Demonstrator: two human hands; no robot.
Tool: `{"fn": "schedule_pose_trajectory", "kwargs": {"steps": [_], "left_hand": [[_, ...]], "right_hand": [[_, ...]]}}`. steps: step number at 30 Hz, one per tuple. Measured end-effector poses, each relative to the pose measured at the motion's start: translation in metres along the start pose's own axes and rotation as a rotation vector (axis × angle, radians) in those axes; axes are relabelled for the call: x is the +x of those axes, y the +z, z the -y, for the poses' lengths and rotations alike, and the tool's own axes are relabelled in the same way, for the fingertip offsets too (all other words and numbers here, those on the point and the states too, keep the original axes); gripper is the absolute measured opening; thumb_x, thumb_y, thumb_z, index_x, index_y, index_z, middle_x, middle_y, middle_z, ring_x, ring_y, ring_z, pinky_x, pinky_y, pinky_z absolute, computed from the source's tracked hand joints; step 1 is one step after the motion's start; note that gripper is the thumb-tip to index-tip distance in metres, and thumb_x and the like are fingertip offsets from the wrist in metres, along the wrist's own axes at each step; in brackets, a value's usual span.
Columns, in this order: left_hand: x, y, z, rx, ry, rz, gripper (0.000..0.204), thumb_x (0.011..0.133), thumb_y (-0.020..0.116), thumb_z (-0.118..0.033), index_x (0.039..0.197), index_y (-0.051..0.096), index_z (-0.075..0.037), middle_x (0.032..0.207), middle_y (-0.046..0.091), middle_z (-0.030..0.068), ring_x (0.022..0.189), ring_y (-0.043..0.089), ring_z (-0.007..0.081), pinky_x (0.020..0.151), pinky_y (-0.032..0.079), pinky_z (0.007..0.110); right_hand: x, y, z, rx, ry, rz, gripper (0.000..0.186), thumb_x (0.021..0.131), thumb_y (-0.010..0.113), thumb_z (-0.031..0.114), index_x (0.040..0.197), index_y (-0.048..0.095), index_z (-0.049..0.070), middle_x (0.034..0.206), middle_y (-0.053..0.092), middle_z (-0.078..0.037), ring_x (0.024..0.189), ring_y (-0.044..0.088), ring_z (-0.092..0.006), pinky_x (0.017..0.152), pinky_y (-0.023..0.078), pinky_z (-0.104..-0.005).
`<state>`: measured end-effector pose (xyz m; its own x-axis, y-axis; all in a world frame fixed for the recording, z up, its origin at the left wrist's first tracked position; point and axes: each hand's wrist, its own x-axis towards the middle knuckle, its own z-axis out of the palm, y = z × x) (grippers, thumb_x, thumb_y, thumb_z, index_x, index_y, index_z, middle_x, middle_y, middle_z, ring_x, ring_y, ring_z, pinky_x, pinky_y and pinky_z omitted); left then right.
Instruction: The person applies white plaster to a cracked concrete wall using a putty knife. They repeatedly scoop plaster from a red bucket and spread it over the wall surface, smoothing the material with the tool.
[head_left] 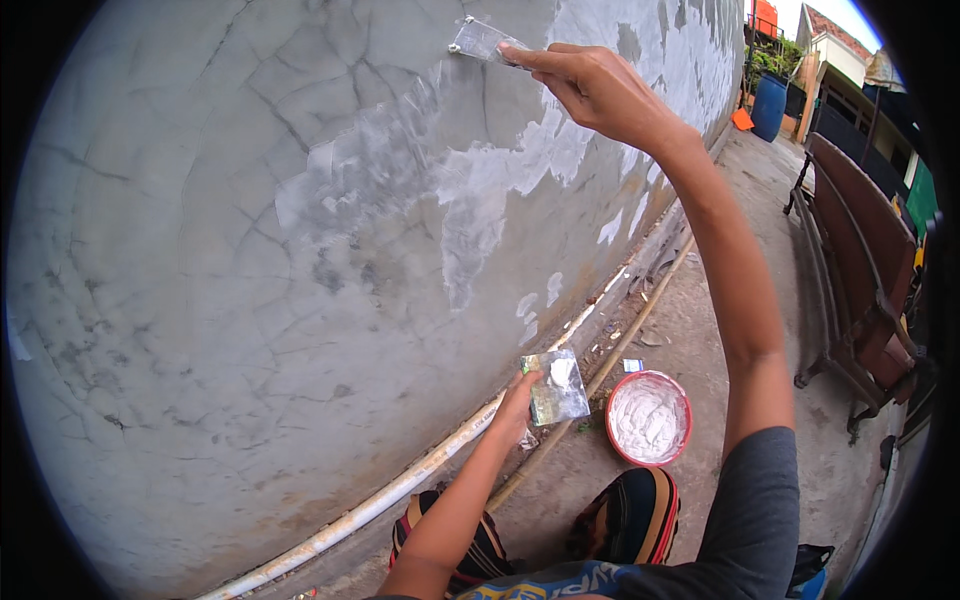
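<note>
My right hand [600,88] is raised against the cracked grey wall [200,240], closed on a flat, clear-looking putty scraper [487,42] whose edge meets the wall surface. White putty [490,180] is smeared in uneven patches below and to the right of it. Lower down, my left hand [517,403] grips a flat rectangular plate [556,390] by its left edge, and a dab of white putty lies on top of it. Beside that plate, on the ground, stands a round red tub [689,425] filled with white putty.
A white pipe [430,465] runs along the foot of the wall, with a long bamboo-like pole [630,335] beside it. A dark wooden bench [850,260] stands at the right. Farther back are a blue barrel [768,106] and an orange dustpan-like object [741,119].
</note>
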<state>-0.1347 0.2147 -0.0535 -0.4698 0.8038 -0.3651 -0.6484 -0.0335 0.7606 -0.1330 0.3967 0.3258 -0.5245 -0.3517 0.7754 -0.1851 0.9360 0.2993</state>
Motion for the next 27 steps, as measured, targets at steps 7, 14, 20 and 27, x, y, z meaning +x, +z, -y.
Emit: {"fn": "schedule_pose_trajectory", "kwargs": {"steps": [7, 14, 20, 27], "left_hand": [[0.001, 0.0, 0.0, 0.023, -0.038, -0.053, 0.03, 0.096, 0.051, -0.026, 0.122, 0.045, -0.011, 0.116, 0.056, 0.0082, 0.101, 0.062, 0.021, 0.085, 0.053, 0.039], [0.007, -0.001, 0.003, 0.04, -0.03, -0.025, 0.034, 0.096, 0.05, -0.028, 0.125, 0.043, -0.011, 0.117, 0.056, 0.0086, 0.105, 0.06, 0.0213, 0.088, 0.052, 0.039], [-0.003, 0.002, -0.004, 0.017, -0.067, -0.037, 0.051, 0.091, 0.055, -0.031, 0.134, 0.041, -0.008, 0.132, 0.049, 0.0108, 0.118, 0.052, 0.0218, 0.096, 0.046, 0.04], [-0.003, 0.011, -0.005, 0.044, -0.038, -0.052, 0.032, 0.095, 0.051, -0.026, 0.121, 0.044, -0.009, 0.117, 0.054, 0.0091, 0.11, 0.056, 0.0213, 0.093, 0.048, 0.041]], "right_hand": [[-0.041, 0.003, -0.007, -0.121, 0.15, 0.133, 0.042, 0.09, 0.055, 0.002, 0.128, 0.061, 0.018, 0.076, 0.059, -0.013, 0.067, 0.058, -0.0298, 0.062, 0.046, -0.0398], [0.007, -0.007, 0.0, -0.101, 0.06, -0.056, 0.038, 0.093, 0.055, 0.006, 0.129, 0.06, 0.015, 0.086, 0.067, -0.017, 0.068, 0.06, -0.0305, 0.067, 0.048, -0.0389], [-0.035, 0.027, 0.007, 0.11, 0.121, -0.111, 0.038, 0.09, 0.054, 0.002, 0.127, 0.06, 0.01, 0.077, 0.062, -0.015, 0.064, 0.058, -0.0292, 0.061, 0.046, -0.0394], [-0.032, 0.099, 0.021, 0.303, 0.214, -0.432, 0.052, 0.09, 0.057, -0.004, 0.138, 0.053, 0.015, 0.07, 0.048, -0.009, 0.058, 0.039, -0.0158, 0.057, 0.039, -0.0223]]}}
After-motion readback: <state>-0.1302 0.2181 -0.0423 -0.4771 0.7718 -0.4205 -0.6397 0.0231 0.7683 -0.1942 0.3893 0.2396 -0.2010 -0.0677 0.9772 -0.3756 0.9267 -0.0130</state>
